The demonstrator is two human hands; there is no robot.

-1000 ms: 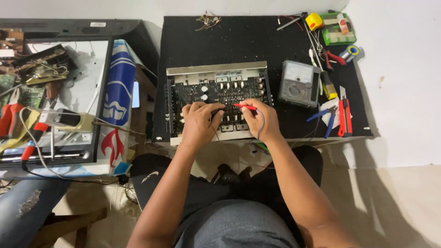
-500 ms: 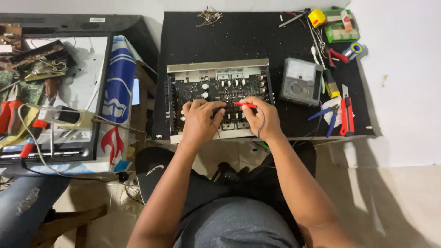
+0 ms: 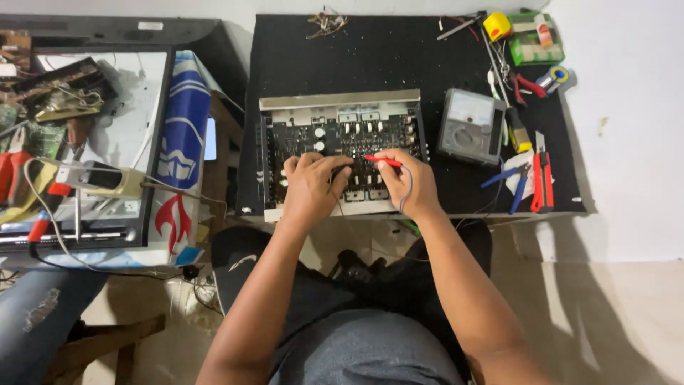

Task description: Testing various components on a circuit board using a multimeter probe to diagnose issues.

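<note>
Your right hand pinches the red probe, its tip on the black circuit board in the open chassis. Your left hand is curled closed on the board beside it; whether it grips anything is hidden. Neither has shifted since a second ago: a steady reading. The grey meter lies just right on the worktop.

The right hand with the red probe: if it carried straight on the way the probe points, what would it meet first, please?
The right hand aims the red probe leftward over the circuit board. Going on, it would probably first meet the fingers of the left hand, though depth is unclear from above.
</note>
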